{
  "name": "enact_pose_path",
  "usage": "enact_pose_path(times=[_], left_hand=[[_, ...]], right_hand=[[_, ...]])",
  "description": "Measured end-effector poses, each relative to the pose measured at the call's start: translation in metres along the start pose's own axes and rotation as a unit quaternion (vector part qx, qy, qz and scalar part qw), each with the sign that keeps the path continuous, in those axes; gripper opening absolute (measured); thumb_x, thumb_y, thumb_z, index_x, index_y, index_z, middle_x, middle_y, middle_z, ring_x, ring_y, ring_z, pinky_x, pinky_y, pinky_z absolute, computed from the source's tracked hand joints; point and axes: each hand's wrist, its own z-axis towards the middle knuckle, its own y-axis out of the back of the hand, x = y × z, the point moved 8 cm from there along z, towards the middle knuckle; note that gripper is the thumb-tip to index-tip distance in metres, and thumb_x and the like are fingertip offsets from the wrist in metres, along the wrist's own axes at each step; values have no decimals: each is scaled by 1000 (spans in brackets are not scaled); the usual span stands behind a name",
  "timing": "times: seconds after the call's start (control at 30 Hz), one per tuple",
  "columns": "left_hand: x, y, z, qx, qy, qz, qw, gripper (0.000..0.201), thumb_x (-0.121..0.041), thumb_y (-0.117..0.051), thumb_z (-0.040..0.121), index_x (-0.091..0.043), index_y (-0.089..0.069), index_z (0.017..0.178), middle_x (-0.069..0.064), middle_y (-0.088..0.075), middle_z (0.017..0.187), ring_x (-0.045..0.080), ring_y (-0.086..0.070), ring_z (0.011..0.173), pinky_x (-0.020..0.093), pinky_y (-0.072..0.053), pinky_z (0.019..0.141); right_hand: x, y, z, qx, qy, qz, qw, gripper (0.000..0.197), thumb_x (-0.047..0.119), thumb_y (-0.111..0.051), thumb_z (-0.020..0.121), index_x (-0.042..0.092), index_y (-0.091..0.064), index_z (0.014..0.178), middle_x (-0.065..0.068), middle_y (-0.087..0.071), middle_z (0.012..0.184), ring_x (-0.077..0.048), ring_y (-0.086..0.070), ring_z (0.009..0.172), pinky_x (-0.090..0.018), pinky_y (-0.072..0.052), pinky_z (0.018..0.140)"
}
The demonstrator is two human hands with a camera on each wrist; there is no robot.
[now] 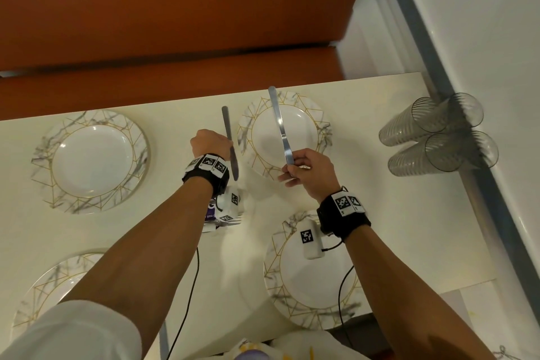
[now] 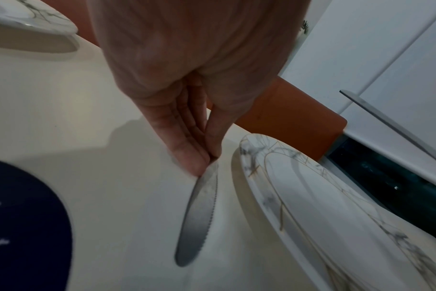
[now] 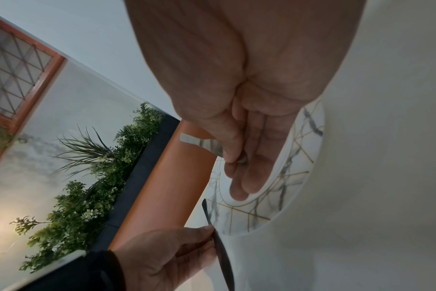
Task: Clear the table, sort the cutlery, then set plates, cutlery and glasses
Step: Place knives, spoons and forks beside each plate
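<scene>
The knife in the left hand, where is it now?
In the head view, the knife is pinched by the left hand just left of the far-right plate, its blade pointing toward the person.

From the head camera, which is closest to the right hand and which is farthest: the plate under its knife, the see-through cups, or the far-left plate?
Starting from the right hand:
1. The plate under its knife, right in front of the hand, partly beneath it.
2. The see-through cups, off to the right by the wall.
3. The far-left plate, across the table, past the left hand.
</scene>
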Motion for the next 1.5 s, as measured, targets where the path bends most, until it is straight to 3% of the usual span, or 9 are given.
enact_pose_path(times=[0.3, 0.43, 0.53, 0.63, 0.77, 0.9, 1.07, 1.23, 1.5], left_hand=[[-5, 21, -27, -2, -40, 2, 999, 13, -24, -81, 86, -11, -81, 88, 10, -78, 83, 28, -76, 72, 39, -66, 72], [-9, 45, -60, 0, -162, -4, 987, 19, -25, -60, 98, -18, -77, 95, 3, -76, 87, 26, -74, 76, 37, -64, 74], [-14, 61, -87, 38, -241, -42, 969, 14, -22, -59, 101, -27, -72, 97, -7, -76, 90, 17, -73, 83, 33, -61, 75], [-10, 87, -102, 38, -258, -90, 961, 14, -25, -60, 102, -24, -70, 110, -6, -76, 90, 13, -74, 77, 32, -61, 72], [16, 129, -101, 25, -231, -147, 961, 31, -21, -67, 99, -16, -63, 130, -1, -76, 92, 14, -74, 74, 30, -61, 60], [59, 184, -89, 15, -208, -211, 955, 29, -6, -71, 93, -7, -69, 122, 9, -76, 90, 17, -76, 73, 29, -62, 63], [123, 252, -67, 31, -188, -276, 942, 24, 0, -70, 93, -7, -72, 116, 17, -77, 92, 28, -77, 78, 36, -64, 68], [178, 324, -29, 12, -158, -265, 951, 23, -2, -70, 93, -11, -75, 114, 16, -76, 89, 23, -72, 67, 37, -63, 65], [237, 389, 52, -31, -88, -178, 980, 27, 2, -59, 94, -19, -75, 101, 10, -75, 88, 30, -70, 71, 38, -63, 66]], right_hand=[[2, -6, -6, 7, -5, -6, 1000, 17, -6, -61, 92, 1, -64, 108, -20, -74, 91, -34, -76, 76, -46, -62, 69], [11, -36, -7, 40, 3, -14, 999, 18, -5, -59, 94, 0, -61, 111, -19, -73, 93, -35, -76, 75, -48, -62, 70], [22, -72, -13, 66, 15, -26, 997, 19, -4, -59, 94, 2, -61, 113, -18, -74, 92, -35, -75, 73, -44, -63, 68], [33, -115, -24, 85, 30, -35, 995, 17, -3, -60, 94, 4, -61, 110, -15, -75, 88, -35, -74, 69, -41, -62, 63], [42, -178, -41, 118, 29, -47, 991, 14, 1, -58, 97, 9, -61, 108, -12, -76, 82, -25, -70, 57, -34, -59, 53], [44, -245, -58, 137, 48, -54, 988, 16, -1, -62, 90, 8, -65, 103, -9, -76, 81, -22, -67, 56, -38, -59, 57], [46, -335, -86, 158, 74, -93, 980, 17, 7, -65, 92, 12, -65, 107, -3, -78, 82, -18, -67, 57, -28, -52, 51], [43, -417, -106, 170, 89, -112, 975, 17, 9, -61, 95, 15, -69, 109, -4, -77, 84, -19, -69, 58, -19, -48, 50], [29, -454, -108, 159, 62, -149, 974, 19, 8, -56, 97, 17, -71, 104, -2, -76, 87, -15, -69, 61, -15, -46, 52]])
